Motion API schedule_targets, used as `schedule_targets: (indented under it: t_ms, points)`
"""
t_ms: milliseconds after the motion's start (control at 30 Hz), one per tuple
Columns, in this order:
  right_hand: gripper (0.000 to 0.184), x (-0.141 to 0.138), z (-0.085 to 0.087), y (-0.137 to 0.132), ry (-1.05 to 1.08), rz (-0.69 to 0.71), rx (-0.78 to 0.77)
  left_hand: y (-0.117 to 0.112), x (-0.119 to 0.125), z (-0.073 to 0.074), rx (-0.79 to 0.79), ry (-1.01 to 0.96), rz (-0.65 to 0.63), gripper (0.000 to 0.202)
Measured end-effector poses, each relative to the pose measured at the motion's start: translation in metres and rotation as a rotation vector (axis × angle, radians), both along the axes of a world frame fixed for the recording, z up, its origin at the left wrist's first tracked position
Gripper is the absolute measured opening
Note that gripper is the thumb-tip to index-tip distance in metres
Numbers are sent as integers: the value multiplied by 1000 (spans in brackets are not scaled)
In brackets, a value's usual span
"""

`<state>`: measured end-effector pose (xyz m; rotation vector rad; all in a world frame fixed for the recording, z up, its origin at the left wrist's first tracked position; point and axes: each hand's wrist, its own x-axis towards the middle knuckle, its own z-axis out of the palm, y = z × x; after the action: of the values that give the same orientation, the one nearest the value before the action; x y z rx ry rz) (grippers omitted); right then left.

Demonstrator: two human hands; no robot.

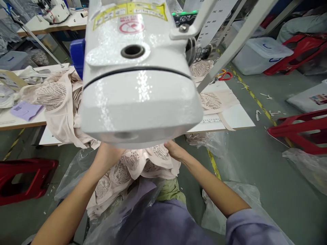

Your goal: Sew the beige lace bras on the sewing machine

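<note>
From where I stand, the person sits at a glossy white sewing machine with a rounded head [141,105], which hides the middle of the flat white worktop [238,119]. A bunch of pale beige lace bra pieces [121,173] lies over the lap, just in front of the worktop's front edge and partly beneath the machine head. The left hand [109,154] is at the left end of the bunch, touching it; its fingers are hidden, so I can't tell how tightly they close. The right hand [175,150] grasps the cloth at the upper right of the bunch, thumb showing, fingers bent.

On the left, a heap of similar beige lace pieces [55,97] droops over the worktop's front edge. Beside it, on a wood-edged white table [15,124], lies a small purple paper slip [27,110], near the front edge. Right of the machine, a single beige lace piece [212,101] lies toward the worktop's right edge, its strap reaching the front edge. Farther back, scissors with red and orange handles [225,75] lie at the right edge. A crumpled clear plastic bag [104,228] spreads below the bunch.
</note>
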<state>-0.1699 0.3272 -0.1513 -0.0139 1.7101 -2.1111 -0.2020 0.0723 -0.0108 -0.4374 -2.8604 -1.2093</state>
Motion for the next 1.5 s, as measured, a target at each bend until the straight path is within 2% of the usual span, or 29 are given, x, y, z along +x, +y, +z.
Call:
schedule_targets:
  t_ms: [100, 167, 233, 367, 433, 533, 700, 767, 800, 867, 900, 967, 1033, 1067, 1100, 1167, 1233, 1300, 1367, 1433, 1500]
  points:
    - [86, 18, -31, 0, -175, 34, -195, -1, 0, -3, -31, 25, -38, 27]
    - [77, 27, -40, 2, -234, 30, -258, -2, 0, -6, -46, 17, -46, 24]
    - [66, 32, -40, 6, -287, -31, -310, -2, 1, -10, -63, -5, -38, 20]
    - [45, 31, -28, 14, -281, -259, -320, -2, 5, -12, -100, -69, -38, 25]
    - [42, 28, -21, 17, -270, -300, -306, -3, 8, -12, -99, -95, -19, 25]
    - [43, 25, -10, 22, -251, -332, -279, -8, 15, -13, -62, -82, 35, 9]
    - [39, 27, 12, 42, -140, -482, -198, -20, 42, -15, -64, 95, 153, 17]
    - [36, 33, 27, 49, -70, -527, -152, -16, 61, -9, -57, 232, 108, 15]
    - [35, 37, 36, 50, -31, -523, -129, -11, 72, -5, -37, 307, 45, 16]
    - [31, 47, 57, 44, 77, -445, -70, 3, 91, 5, 33, 448, -152, 24]
    - [29, 53, 69, 37, 143, -345, -21, 12, 98, 9, 73, 521, -270, 29]
    - [25, 63, 91, 17, 281, -40, 85, 28, 107, 14, 93, 622, -457, 38]
    - [24, 70, 107, -4, 395, 277, 140, 37, 107, 13, 7, 557, -533, 47]
    - [26, 72, 112, -13, 434, 372, 158, 37, 104, 11, -54, 432, -527, 45]
    - [30, 71, 115, -20, 457, 405, 176, 35, 99, 8, -106, 254, -499, 37]
    - [36, 65, 115, -27, 460, 358, 248, 26, 87, 1, -120, -112, -407, 24]
    - [38, 54, 110, -28, 444, 248, 370, 16, 73, -6, -39, -318, -283, 29]
    - [42, 41, 103, -28, 446, 147, 494, 10, 60, -11, 44, -327, -136, 25]
    - [49, 28, 97, -30, 425, 75, 561, 10, 49, -16, 54, -269, 9, 25]
    - [53, 17, 93, -31, 362, 52, 535, 12, 41, -19, 24, -224, 106, 32]
    - [54, 9, 92, -32, 312, 46, 495, 15, 33, -22, 9, -185, 130, 38]
